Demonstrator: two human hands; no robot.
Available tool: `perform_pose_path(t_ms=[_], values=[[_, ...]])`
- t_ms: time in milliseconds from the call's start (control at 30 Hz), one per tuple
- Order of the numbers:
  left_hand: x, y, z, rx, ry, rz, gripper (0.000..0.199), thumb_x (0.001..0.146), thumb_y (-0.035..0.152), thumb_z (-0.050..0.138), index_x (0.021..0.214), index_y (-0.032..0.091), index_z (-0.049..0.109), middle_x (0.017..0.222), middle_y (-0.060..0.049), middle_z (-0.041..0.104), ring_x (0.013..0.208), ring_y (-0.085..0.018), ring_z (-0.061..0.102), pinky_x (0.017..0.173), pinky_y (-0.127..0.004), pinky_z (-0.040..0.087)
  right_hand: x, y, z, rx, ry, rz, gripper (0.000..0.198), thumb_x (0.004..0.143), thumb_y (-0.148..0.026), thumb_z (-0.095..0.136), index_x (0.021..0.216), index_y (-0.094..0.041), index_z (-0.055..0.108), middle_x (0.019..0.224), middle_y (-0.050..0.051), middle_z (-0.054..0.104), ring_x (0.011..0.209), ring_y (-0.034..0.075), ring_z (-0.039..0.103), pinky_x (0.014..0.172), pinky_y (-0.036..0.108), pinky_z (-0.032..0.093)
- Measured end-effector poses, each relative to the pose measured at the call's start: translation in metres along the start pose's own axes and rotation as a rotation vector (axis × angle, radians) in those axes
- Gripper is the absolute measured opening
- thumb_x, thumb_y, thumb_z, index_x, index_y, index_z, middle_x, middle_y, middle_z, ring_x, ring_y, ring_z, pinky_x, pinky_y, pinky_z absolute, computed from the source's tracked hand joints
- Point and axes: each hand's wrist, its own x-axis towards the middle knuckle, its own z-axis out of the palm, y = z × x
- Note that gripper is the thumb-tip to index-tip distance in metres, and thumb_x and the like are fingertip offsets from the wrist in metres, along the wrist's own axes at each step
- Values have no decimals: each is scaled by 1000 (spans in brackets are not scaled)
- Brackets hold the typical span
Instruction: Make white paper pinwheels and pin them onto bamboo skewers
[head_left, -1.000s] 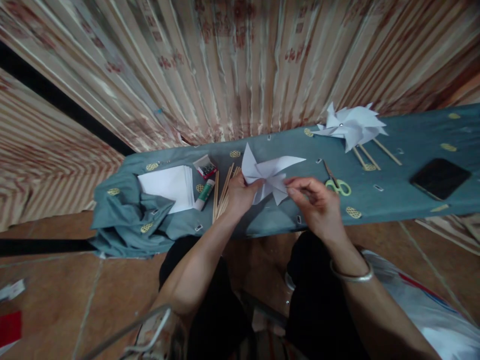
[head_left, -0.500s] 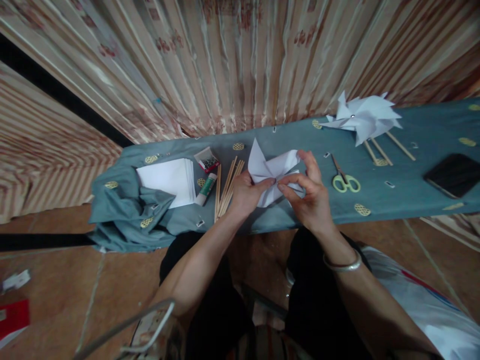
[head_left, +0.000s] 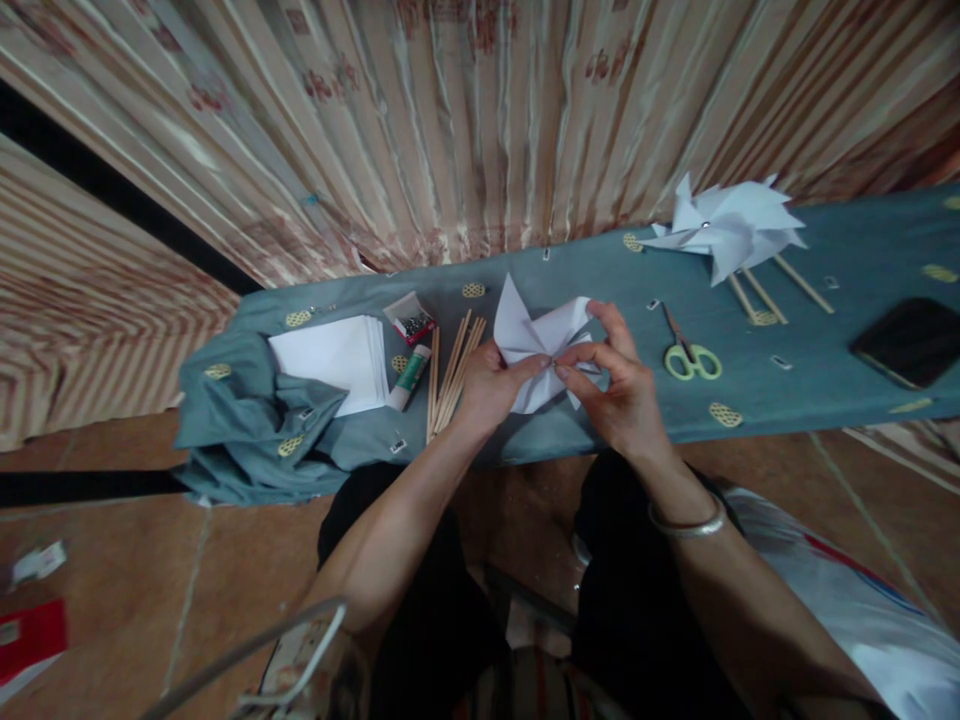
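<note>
A white paper pinwheel [head_left: 525, 335] with folded blades is held above the cloth-covered table, between both hands. My left hand [head_left: 491, 385] grips its left side, the thumb pressed near the centre and the other fingers hidden behind the paper. My right hand [head_left: 619, 390] pinches at the middle with thumb and index finger, while another finger touches the upper right blade. Whether a pin sits between the fingertips is too small to tell. Just left of my left hand lie several wooden sticks [head_left: 454, 375].
On the table [head_left: 600, 265] lie stacked white paper [head_left: 330, 355], a small box of pins [head_left: 411, 318], a glue stick [head_left: 409, 377], scissors [head_left: 690, 358] with green handles, finished pinwheels [head_left: 739, 230] on sticks, and a dark phone-like object [head_left: 911, 342]. A curtain [head_left: 465, 130] hangs behind.
The right thumb and index finger have closed in on the pinwheel's centre, and the right-hand blade has folded inward a little. The left hand keeps its hold.
</note>
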Motion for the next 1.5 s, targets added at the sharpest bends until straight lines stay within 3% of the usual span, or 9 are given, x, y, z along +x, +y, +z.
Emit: perform_pose_path(t_ms=[400, 700, 967, 1200, 1500], values=[[1, -2, -1, 49, 18, 17, 21, 59, 22, 87, 74, 17, 73, 73, -3, 74, 67, -18, 64, 65, -26, 49, 0, 3, -1, -15, -25, -13, 13, 88, -37, 67, 85, -25, 69, 152, 4, 48, 149, 32, 32, 121, 57, 25], [1, -4, -3, 47, -4, 46, 19, 61, 22, 85, 76, 15, 74, 74, -3, 74, 67, -18, 64, 67, -26, 49, 0, 6, 1, 51, -35, 44, 13, 86, -37, 68, 85, -24, 69, 150, 7, 49, 148, 30, 33, 121, 54, 24], [5, -9, -6, 170, -31, 71, 24, 64, 27, 80, 81, 13, 72, 78, -3, 75, 71, -18, 65, 68, -27, 50, 0, 7, 5, 172, -30, 148, 16, 83, -39, 70, 82, -24, 69, 144, 8, 55, 144, 30, 39, 120, 52, 24], [3, -6, -5, 133, -91, 78, 33, 59, 34, 84, 83, 14, 72, 85, -5, 76, 78, -20, 67, 72, -29, 53, 1, 8, 5, 232, -38, 200, 19, 81, -44, 72, 79, -25, 70, 141, 7, 57, 142, 30, 41, 118, 50, 28], [3, -7, -6, 96, -75, 38, 34, 58, 34, 87, 82, 13, 73, 81, -6, 76, 74, -19, 67, 71, -29, 53, 0, 8, 7, 291, -29, 242, 20, 78, -44, 75, 79, -24, 70, 141, 8, 58, 140, 30, 45, 118, 50, 29]])
